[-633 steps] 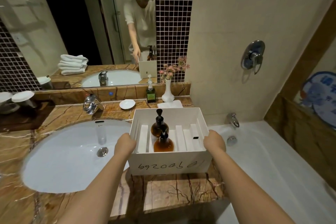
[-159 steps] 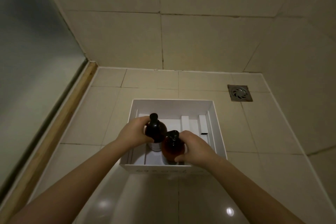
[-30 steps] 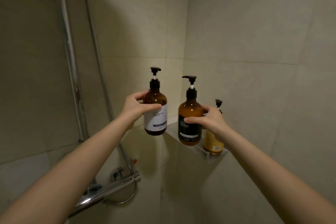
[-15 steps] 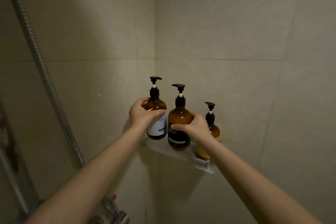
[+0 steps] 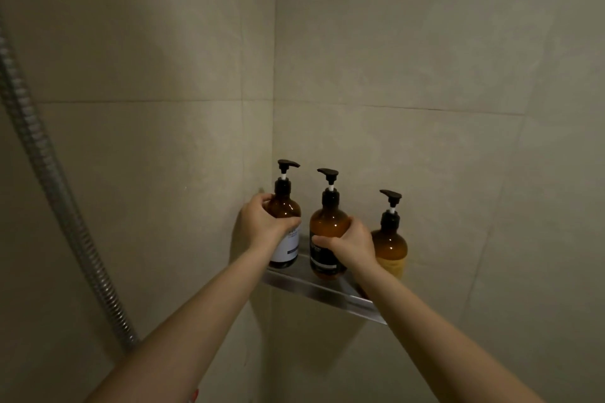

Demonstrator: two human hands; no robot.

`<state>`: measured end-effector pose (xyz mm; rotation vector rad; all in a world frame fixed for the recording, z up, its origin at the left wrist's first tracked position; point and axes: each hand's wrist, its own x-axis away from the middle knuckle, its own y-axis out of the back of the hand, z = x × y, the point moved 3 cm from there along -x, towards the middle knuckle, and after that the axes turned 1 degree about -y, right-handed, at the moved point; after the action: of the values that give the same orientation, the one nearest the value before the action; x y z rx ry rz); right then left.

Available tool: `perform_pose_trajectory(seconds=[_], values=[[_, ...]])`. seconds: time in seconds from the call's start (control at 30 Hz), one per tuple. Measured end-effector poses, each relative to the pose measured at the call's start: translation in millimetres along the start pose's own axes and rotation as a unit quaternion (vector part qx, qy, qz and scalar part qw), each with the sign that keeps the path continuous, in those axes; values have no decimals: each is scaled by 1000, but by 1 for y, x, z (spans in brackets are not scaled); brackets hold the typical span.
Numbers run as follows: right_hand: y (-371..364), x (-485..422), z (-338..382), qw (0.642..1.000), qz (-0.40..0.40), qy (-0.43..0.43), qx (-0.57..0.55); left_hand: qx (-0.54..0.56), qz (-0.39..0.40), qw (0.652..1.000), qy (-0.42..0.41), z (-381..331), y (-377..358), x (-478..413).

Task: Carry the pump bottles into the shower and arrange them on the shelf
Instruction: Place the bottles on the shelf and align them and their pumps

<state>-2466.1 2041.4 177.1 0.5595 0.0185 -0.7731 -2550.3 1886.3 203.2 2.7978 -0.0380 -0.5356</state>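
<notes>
Three amber pump bottles stand upright in a row on the corner shelf [image 5: 322, 288], a metal ledge fixed where the two tiled walls meet. The white-label bottle [image 5: 285, 232] is at the left end, closest to the corner, its black pump nozzle pointing right. The black-label bottle [image 5: 327, 235] stands just beside it in the middle, nearer the shelf's front edge, its nozzle pointing left. The yellow-label bottle [image 5: 390, 247] is at the right end, against the right wall, a small gap away from the middle one; no hand touches it.

The left hand [image 5: 262, 226] wraps the white-label bottle from the left side, fingers curled around its shoulder and upper label, thumb across the front. The bottle's base sits at the shelf's level, though the hand and the rim hide whether it rests fully on it. The right hand [image 5: 352, 244] grips the black-label bottle from the right, fingers curled close together over the top of the label, thumb behind the body. That bottle's base meets the shelf just behind the front rim.

Both bare forearms reach up from the bottom of the view towards the corner. To the left, a ribbed metal hose [image 5: 55, 186] hangs in a diagonal across the left wall [image 5: 131, 75], well apart from the shelf. The tiles are plain beige with thin grout lines, dimly lit.
</notes>
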Motion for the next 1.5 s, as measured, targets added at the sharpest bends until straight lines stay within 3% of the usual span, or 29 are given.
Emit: perform_pose_trajectory(seconds=[0.6,0.87,1.1,1.27,1.4,1.5], values=[[-29,2,-21,996,-55,-60,-36,29,-7,999,16,23,-25,7],[-28,14,-19,995,-86,-31,-46,11,-13,1000,-25,26,-30,11],[-17,39,-8,997,-63,8,-33,-41,-17,997,-56,21,-29,25],[23,79,-24,992,-85,82,-51,-11,-84,984,-154,19,-21,46],[81,57,-40,988,-125,10,-87,-23,1,981,-191,8,-29,47],[107,33,-39,985,-167,-21,32,-73,51,976,-197,-2,-38,44]])
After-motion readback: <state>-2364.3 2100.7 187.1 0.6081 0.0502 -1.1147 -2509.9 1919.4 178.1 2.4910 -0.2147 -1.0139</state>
